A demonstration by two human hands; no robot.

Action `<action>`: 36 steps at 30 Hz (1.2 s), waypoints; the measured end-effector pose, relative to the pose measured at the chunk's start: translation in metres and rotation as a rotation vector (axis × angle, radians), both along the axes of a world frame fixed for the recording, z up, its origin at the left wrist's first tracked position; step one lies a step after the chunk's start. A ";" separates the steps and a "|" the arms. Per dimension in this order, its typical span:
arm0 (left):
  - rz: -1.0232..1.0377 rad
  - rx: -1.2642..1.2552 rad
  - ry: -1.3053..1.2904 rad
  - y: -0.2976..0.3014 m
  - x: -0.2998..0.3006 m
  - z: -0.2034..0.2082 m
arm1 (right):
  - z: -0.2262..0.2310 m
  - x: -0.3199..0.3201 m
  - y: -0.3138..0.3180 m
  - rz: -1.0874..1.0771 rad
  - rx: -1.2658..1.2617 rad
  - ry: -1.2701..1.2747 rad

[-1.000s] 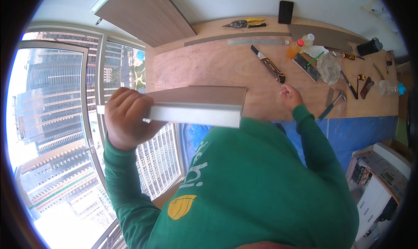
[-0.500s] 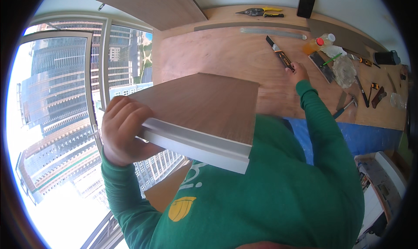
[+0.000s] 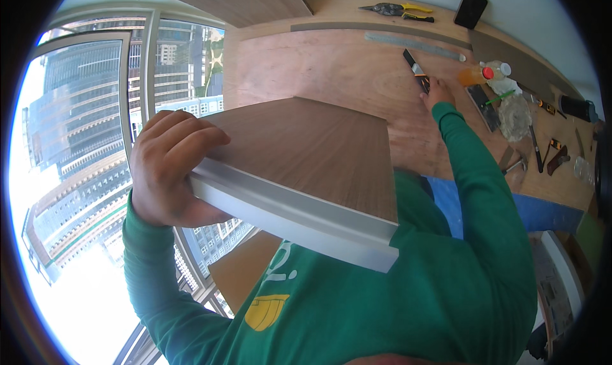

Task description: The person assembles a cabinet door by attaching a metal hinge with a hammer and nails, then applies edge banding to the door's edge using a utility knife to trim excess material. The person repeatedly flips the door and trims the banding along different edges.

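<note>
My left hand (image 3: pixel 175 167) grips the left end of a brown wood-grain panel (image 3: pixel 312 151) from its edge, fingers over the top and thumb below. A pale metal-like trim strip (image 3: pixel 296 215) runs along the panel's near edge and juts past its right corner. The panel is held up in front of my chest, tilted. On the bench, my right hand (image 3: pixel 438 93) is closed over the handle of a black-and-orange utility knife (image 3: pixel 419 75). The knife's dark blade points away, up and left. My fingers hide most of its handle.
Yellow-handled snips (image 3: pixel 395 9), a phone (image 3: pixel 470 9) and a long metal ruler (image 3: pixel 414 45) lie along the bench's far side. Right of my hand are bottles (image 3: pixel 475 76), a dark block (image 3: pixel 483 107), crumpled plastic (image 3: pixel 515 117) and a hammer (image 3: pixel 519 164). Windows (image 3: pixel 83 129) fill the left.
The trimmed edge of the panel looks larger, and my left hand has shifted left. My right hand has moved farther up over the knife's handle. The bench sits slightly more to the right in view.
</note>
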State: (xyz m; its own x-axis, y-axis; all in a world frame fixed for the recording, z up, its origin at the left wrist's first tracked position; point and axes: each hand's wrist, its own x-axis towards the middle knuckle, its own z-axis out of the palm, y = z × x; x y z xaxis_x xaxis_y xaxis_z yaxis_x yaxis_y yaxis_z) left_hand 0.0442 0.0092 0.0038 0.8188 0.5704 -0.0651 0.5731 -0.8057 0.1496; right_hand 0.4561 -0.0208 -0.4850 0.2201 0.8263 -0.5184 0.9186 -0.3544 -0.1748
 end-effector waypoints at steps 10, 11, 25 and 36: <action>0.008 -0.073 0.011 0.024 0.011 -0.002 | 0.018 -0.018 -0.006 -0.039 0.058 0.715; 0.012 -0.077 0.009 0.025 0.011 -0.002 | 0.015 -0.025 -0.007 0.009 0.072 0.752; 0.009 -0.079 -0.019 0.020 -0.007 -0.009 | 0.018 -0.242 0.074 0.597 -0.169 0.697; -0.009 -0.062 -0.016 0.026 -0.005 -0.011 | 0.015 -0.260 0.077 0.605 -0.321 0.588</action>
